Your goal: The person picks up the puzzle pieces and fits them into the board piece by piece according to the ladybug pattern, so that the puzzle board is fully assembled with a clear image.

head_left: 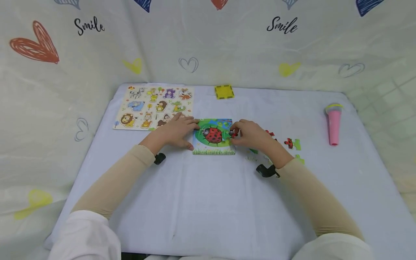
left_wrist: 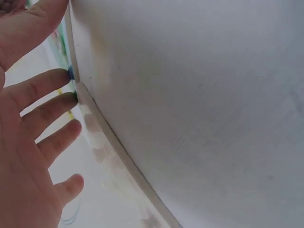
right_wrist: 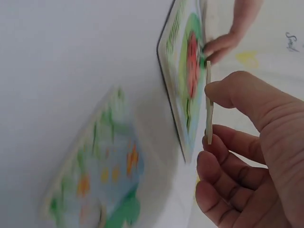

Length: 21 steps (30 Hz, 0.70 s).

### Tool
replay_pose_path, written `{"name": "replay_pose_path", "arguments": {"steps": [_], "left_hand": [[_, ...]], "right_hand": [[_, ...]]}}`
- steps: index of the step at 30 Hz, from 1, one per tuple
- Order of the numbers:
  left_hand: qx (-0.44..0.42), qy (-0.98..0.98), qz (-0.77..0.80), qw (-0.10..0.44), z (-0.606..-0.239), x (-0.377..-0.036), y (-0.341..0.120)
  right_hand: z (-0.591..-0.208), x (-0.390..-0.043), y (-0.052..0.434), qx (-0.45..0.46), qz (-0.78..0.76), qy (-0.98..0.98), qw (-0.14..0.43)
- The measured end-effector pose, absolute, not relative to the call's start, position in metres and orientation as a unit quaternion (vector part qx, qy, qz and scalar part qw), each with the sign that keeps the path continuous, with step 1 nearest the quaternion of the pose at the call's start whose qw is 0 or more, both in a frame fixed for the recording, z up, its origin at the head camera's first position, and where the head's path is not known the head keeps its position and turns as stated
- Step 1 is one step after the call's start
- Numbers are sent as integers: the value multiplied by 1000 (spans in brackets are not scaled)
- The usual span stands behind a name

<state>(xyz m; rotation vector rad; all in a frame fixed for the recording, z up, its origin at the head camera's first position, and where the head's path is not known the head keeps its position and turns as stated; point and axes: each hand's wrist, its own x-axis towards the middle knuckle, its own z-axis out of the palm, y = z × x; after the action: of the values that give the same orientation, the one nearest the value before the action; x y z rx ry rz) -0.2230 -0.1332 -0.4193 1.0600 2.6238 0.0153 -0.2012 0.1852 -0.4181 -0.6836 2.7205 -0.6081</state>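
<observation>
A ladybug jigsaw board [head_left: 213,151] lies flat on the table between the two hands, grass printed along its near edge. My left hand [head_left: 173,130] rests at the board's left side, fingers spread and fairly straight, fingertips at its edge. In the left wrist view those fingertips [left_wrist: 73,78] meet the thin board side. My right hand [head_left: 255,136] pinches a thin jigsaw piece [right_wrist: 209,111] between thumb and fingers, over the board's right edge. Seen from above, this piece [head_left: 233,133] shows red and black, partly covered by the fingers.
Loose jigsaw pieces [head_left: 293,143] lie to the right, some hidden under the right forearm. Behind the left hand is an animal picture board [head_left: 139,117]. A yellow square tile [head_left: 224,92] sits at the back, and a pink toy microphone [head_left: 334,126] at far right.
</observation>
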Motion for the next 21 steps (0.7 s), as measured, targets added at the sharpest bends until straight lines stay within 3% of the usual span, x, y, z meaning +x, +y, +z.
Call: {"name": "replay_pose_path", "arguments": {"steps": [21], "left_hand": [[378,913,31,149,-426,-224,-139]], "right_hand": [[-441,-202,109,-328,-229,911,102]]}}
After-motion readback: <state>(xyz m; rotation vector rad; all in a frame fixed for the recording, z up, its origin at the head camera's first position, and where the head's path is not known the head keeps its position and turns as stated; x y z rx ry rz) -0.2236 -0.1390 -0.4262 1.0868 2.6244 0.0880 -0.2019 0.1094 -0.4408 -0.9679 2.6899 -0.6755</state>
